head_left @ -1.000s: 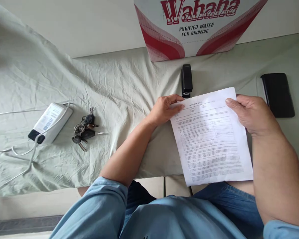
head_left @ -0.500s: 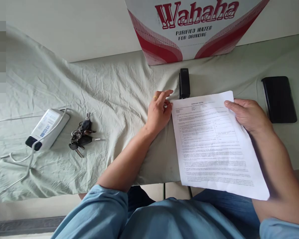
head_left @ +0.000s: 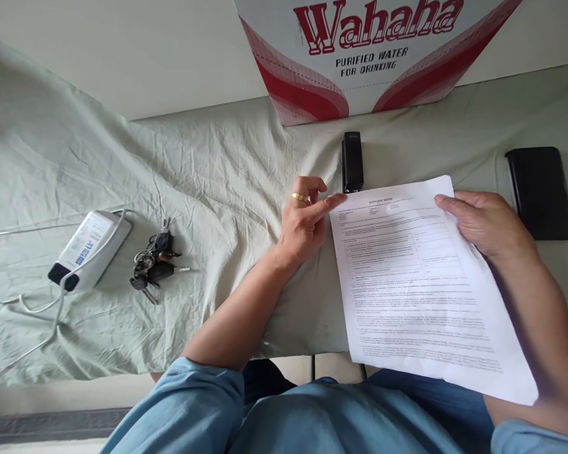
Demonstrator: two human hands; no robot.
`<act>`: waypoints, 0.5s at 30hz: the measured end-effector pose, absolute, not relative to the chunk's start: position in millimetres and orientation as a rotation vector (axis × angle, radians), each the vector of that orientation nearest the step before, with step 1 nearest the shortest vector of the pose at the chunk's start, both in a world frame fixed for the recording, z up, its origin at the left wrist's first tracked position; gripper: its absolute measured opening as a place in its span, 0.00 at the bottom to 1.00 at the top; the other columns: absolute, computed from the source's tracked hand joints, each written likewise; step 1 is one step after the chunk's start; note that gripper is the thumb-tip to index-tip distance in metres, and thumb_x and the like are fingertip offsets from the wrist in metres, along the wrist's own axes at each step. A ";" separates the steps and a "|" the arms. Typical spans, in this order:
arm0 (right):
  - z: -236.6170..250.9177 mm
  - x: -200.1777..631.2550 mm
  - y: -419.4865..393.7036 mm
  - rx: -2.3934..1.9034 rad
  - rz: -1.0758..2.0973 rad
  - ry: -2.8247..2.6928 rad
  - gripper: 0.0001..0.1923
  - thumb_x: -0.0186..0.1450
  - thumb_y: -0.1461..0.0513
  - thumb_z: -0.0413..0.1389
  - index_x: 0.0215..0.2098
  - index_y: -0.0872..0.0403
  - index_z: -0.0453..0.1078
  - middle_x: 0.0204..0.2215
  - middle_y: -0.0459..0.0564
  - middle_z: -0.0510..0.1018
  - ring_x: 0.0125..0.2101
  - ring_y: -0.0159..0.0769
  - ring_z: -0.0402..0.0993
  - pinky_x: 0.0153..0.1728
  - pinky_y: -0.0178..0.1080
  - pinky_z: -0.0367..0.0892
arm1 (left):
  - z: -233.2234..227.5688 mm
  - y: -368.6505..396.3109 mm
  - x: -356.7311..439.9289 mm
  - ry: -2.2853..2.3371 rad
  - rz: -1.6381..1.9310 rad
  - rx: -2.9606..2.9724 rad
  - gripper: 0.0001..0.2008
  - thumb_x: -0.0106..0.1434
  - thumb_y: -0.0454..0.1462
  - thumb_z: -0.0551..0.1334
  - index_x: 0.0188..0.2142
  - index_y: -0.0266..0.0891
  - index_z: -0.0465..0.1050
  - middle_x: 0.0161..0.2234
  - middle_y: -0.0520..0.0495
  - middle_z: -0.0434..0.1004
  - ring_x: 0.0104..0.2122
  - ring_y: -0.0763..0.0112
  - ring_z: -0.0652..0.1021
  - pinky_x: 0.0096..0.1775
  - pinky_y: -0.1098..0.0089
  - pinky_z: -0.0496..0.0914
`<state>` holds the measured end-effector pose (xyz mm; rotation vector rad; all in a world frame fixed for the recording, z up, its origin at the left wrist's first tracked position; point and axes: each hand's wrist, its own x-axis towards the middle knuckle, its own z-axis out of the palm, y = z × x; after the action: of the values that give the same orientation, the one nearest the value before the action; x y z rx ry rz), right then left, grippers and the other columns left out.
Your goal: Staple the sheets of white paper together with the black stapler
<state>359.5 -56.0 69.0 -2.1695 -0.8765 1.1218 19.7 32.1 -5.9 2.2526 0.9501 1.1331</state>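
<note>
A printed sheet of paper point(head_left: 407, 284) headed "OVERLEAF NOTES" slants down toward my lap. My right hand point(head_left: 487, 217) grips it at the upper right edge, thumb on top and the other fingers behind. At the sheet's top left corner is my left hand point(head_left: 305, 217), wearing a gold ring. Its index finger stretches out to touch that corner, while the other fingers are loosely bent and hold nothing. Just beyond the sheet's top edge lies a black stapler point(head_left: 353, 161), its near end close to the paper and the left fingertip.
Behind the stapler stands a Wahaha water carton point(head_left: 312, 94) against the wall. A black phone-like slab point(head_left: 542, 192) lies at the right. Toward the left are a bunch of keys point(head_left: 156, 261) and a white power bank point(head_left: 92, 249) with a cable, on wrinkled green cloth point(head_left: 218, 208).
The left index finger has come down and right onto the paper's corner. The right hand and sheet have shifted slightly right and nearer to me in the picture.
</note>
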 end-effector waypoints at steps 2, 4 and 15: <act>70.7 357.7 -57.0 -2.182 1.092 -0.870 0.13 0.68 0.49 0.73 0.37 0.49 0.87 0.31 0.44 0.89 0.32 0.38 0.82 0.36 0.37 0.72 | -5.3 31.9 20.7 0.928 1.092 2.283 0.24 0.74 0.30 0.59 0.54 0.54 0.91 0.52 0.43 0.78 0.43 0.64 0.77 0.44 0.62 0.77; 73.4 354.1 -56.7 -2.192 1.070 -0.848 0.12 0.68 0.50 0.73 0.35 0.49 0.86 0.29 0.42 0.87 0.33 0.37 0.81 0.37 0.37 0.70 | -6.1 32.2 22.6 0.999 1.010 2.288 0.24 0.74 0.31 0.59 0.56 0.54 0.91 0.53 0.44 0.79 0.44 0.63 0.77 0.45 0.62 0.76; 88.3 339.0 -49.2 -2.269 0.981 -0.726 0.10 0.68 0.53 0.69 0.32 0.50 0.85 0.31 0.43 0.88 0.33 0.36 0.77 0.41 0.39 0.66 | -11.6 33.8 22.8 1.170 0.821 2.383 0.31 0.75 0.29 0.56 0.72 0.47 0.82 0.59 0.38 0.78 0.53 0.58 0.78 0.49 0.61 0.78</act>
<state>339.0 -49.2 88.3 -2.2693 -0.7260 0.9807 22.8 33.8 -11.6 2.3826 1.1697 0.8211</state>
